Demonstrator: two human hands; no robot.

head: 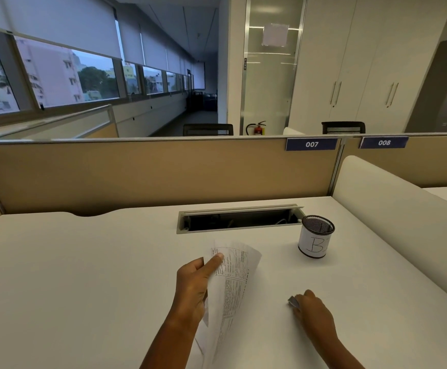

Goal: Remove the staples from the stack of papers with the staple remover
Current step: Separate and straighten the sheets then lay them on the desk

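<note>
1. Black wire-mesh pen cup (316,237), round and wrapped in a white paper band, stands upright toward the far right of my white worktop (84,275); I cannot see anything inside it from this angle.
2. Just behind the cup, a long rectangular cable trough with a grey metal frame (239,218) is sunk into the worktop with its lid up; its inside is dark, with what looks like a cable near its right end.
3. My left hand (193,286) is clamped on the stack of printed white papers (230,286), thumb pressed on the top sheet, and the stack curls upward off the worktop, its top corner pointing toward the trough.
4. My right hand (314,308) rests on the worktop, well apart from the left, fingers curled over a small grey metal object that I take to be the staple remover (294,302); only its tip shows, so I cannot tell how firmly I hold it.
5. Open worktop lies broad to the left of the papers and between my two hands; a tan fabric partition (150,171) closes the far edge and a rounded white divider (392,198) closes the right.
6. The cup's band carries a handwritten "B" followed by a stroke I cannot read; two blue tags on the partition read "007" (311,144) and "008" (383,142).
</note>
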